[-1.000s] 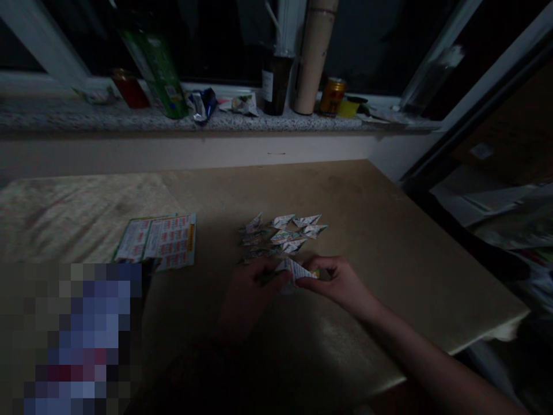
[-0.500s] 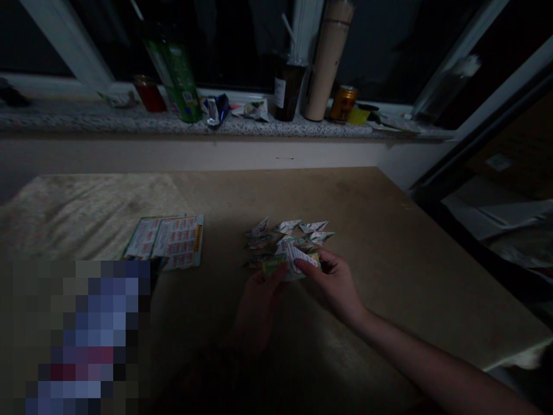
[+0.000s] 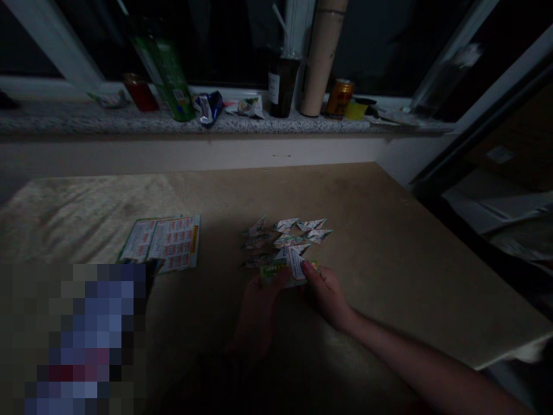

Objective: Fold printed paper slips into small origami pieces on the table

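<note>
Between my two hands is a partly folded sheet of printed paper [image 3: 295,266], white in the middle with green at both ends. My left hand [image 3: 261,302] is closed on its left end, thumb on top. The right end is pinched by my right hand [image 3: 327,291], its thumb pressing near the white flap. Just beyond lie several small folded paper pieces [image 3: 288,240] with pointed ends, set close together on the table. Flat printed sheets [image 3: 175,243] overlap to the left.
The table [image 3: 380,248] meets a wall below a speckled stone sill [image 3: 233,124]. On the sill stand a green bottle [image 3: 173,80], a dark cup with a straw [image 3: 283,86], a tall tan cylinder [image 3: 322,63] and a gold can [image 3: 340,99]. A pixelated patch covers the lower left.
My right thumb has pressed the paper's white flap down on the right side, and the right hand sits slightly lower. The view has shifted a little.
</note>
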`<action>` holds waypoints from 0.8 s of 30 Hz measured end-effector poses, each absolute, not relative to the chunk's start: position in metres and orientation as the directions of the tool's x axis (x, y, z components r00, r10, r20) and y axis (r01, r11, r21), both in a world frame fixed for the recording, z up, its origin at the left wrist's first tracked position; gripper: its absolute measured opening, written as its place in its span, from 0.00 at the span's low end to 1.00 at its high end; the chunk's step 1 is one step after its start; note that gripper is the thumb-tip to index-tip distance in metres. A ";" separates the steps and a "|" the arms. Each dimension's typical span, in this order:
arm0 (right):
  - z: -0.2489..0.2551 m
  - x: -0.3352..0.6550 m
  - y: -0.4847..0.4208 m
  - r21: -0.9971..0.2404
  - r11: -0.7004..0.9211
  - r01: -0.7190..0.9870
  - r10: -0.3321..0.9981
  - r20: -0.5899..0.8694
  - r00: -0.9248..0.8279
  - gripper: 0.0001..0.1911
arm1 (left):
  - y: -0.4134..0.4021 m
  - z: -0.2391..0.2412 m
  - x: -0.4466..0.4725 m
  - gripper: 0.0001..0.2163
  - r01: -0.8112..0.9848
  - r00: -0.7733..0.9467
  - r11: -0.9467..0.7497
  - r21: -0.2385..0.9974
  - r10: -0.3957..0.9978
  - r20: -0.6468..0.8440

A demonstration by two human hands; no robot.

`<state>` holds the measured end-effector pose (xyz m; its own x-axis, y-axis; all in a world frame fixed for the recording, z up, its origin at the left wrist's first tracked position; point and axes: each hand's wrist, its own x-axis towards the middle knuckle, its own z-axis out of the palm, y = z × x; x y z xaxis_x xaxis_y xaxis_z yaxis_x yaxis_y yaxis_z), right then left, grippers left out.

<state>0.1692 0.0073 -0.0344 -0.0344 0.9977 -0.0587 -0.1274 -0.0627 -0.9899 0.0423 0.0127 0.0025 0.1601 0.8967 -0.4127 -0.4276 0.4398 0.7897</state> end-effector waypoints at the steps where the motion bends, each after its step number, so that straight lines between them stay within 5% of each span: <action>1: -0.033 0.169 0.007 -0.992 -0.053 -0.116 0.998 -0.050 -0.033 0.23 | 0.012 0.000 0.042 0.11 -0.414 0.155 0.442 0.796 0.895 -0.417; 5: -0.028 0.171 0.004 -0.994 -0.030 -0.104 0.997 -0.023 -0.067 0.23 | 0.010 -0.007 0.042 0.15 -0.377 0.101 0.401 0.835 0.914 -0.393; 12: -0.024 0.176 0.009 -0.846 -0.330 -0.419 0.942 -0.266 -0.205 0.28 | 0.011 -0.013 0.034 0.14 -0.395 0.071 0.377 0.838 0.922 -0.381; 17: -0.021 0.176 0.009 -0.670 -0.528 -0.521 0.848 -0.393 -0.355 0.11 | 0.011 -0.011 0.033 0.10 -0.378 0.058 0.353 0.856 0.932 -0.359; 24: -0.017 0.178 0.008 -0.667 -0.555 -0.497 0.831 -0.413 -0.372 0.13 | 0.010 -0.010 0.032 0.15 -0.217 -0.032 0.392 0.894 0.913 -0.408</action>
<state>0.1775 0.0078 -0.0170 -0.3721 0.8310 -0.4135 -0.4971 -0.5546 -0.6673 0.0321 0.0095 -0.0096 -0.0320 0.9125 -0.4078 -0.2165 0.3920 0.8941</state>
